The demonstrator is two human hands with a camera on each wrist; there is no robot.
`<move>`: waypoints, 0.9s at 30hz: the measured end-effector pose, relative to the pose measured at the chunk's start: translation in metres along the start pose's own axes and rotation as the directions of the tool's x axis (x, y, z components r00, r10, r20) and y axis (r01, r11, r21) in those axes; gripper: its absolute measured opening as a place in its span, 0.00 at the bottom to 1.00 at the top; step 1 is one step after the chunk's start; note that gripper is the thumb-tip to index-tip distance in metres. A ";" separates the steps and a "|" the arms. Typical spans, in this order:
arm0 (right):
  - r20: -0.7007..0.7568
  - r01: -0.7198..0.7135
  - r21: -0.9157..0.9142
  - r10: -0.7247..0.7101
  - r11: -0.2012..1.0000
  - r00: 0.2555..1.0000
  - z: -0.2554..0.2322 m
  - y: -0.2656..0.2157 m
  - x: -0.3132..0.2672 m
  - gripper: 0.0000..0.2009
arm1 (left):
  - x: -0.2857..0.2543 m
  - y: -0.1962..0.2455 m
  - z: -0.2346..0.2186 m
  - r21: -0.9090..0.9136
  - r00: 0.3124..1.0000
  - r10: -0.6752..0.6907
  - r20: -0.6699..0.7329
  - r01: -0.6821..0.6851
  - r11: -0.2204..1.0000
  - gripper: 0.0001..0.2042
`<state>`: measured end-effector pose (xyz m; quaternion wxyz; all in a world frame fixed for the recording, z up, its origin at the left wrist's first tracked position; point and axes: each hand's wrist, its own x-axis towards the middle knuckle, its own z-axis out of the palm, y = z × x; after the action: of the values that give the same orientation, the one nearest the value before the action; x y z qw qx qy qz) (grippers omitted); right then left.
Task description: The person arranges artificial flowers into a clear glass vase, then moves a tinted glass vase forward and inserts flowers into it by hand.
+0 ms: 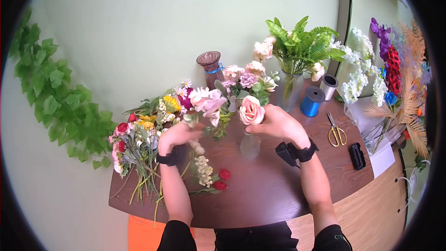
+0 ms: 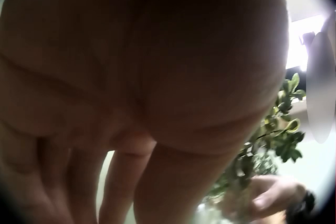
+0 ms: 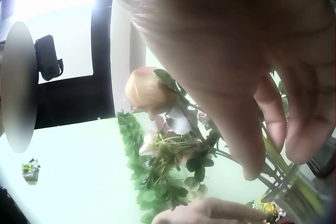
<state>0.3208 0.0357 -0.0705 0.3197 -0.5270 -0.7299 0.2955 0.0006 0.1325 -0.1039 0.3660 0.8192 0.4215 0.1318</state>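
A clear glass vase (image 1: 250, 146) stands mid-table with a bouquet in it. A peach rose (image 1: 252, 110) leans out toward the front, among pink flowers (image 1: 211, 102), pale carnations (image 1: 254, 68) and green leaves. My right hand (image 1: 283, 125) is behind the rose; in the right wrist view its thumb and fingers close round the flower stems (image 3: 275, 153) just above the vase's rim. At the bouquet's left side is my left hand (image 1: 181, 135), its fingers reaching toward the pink flowers and partly hidden. The left wrist view shows its palm dark, with loosely extended fingers and nothing gripped.
Loose flowers (image 1: 139, 144) pile at the left, with red blooms (image 1: 220, 185) near the front. Behind stand a purple vase (image 1: 209, 60) and a fern vase (image 1: 290, 90). Blue spool (image 1: 312, 104), grey spool (image 1: 329, 86), gold-handled scissors (image 1: 337, 135) and a black object (image 1: 357, 156) lie rightward.
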 end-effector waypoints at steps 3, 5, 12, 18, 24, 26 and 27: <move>0.001 0.121 -0.122 -0.121 0.985 0.993 0.003 0.007 0.002 0.17 | -0.010 -0.009 -0.022 0.094 0.953 -0.286 0.098 0.278 0.956 0.19; -0.042 0.164 -0.055 -0.167 0.985 0.985 0.005 0.004 -0.001 0.17 | -0.004 -0.046 -0.020 0.021 0.896 -0.434 0.096 0.434 0.901 0.18; -0.098 0.182 0.086 -0.173 0.980 0.980 0.006 -0.002 -0.003 0.16 | 0.001 -0.038 -0.006 0.327 0.874 -0.440 -0.206 0.486 0.811 0.27; -0.117 0.239 0.092 -0.228 0.967 0.966 0.005 0.001 -0.002 0.15 | 0.003 -0.072 -0.010 0.475 0.831 -0.509 -0.225 0.550 0.687 0.24; -0.104 0.210 0.101 -0.199 0.973 0.974 0.002 0.000 -0.005 0.16 | 0.002 -0.068 -0.021 0.140 0.915 -0.334 -0.227 0.370 0.918 0.03; -0.118 0.228 0.087 -0.217 0.970 0.969 -0.003 0.001 -0.007 0.16 | 0.002 -0.071 -0.032 0.026 0.810 -0.220 -0.544 0.279 0.960 0.06; -0.106 0.235 0.055 -0.228 0.970 0.968 -0.006 -0.001 -0.010 0.17 | -0.003 -0.062 -0.039 0.034 0.729 -0.079 -0.680 0.139 0.990 0.07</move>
<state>0.3278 0.0263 -0.0674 0.4052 -0.4409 -0.7595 0.2541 -0.0587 0.1721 -0.1209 0.1609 0.7034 0.5778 0.3814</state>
